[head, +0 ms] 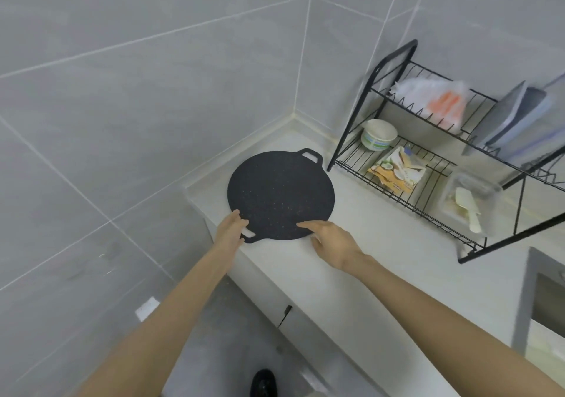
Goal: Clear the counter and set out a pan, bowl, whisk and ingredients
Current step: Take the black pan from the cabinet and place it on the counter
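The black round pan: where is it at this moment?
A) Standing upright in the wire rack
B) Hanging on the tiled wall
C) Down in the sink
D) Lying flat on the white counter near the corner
D: the pan lies flat on the white counter, just left of the wire rack, with the left hand and right hand at its near rim.

A small home kitchen, seen from above. Large grey wall tiles (153, 106) meet in a corner behind a pale counter (382, 259). A flat black pan (281, 194) lies on the counter. Beside it, a black wire dish rack (434, 164) holds a bowl (379, 135), a food packet (397, 170) and a clear plastic tub (470, 201). At the right edge, what may be a sink (547, 302) is partly visible.
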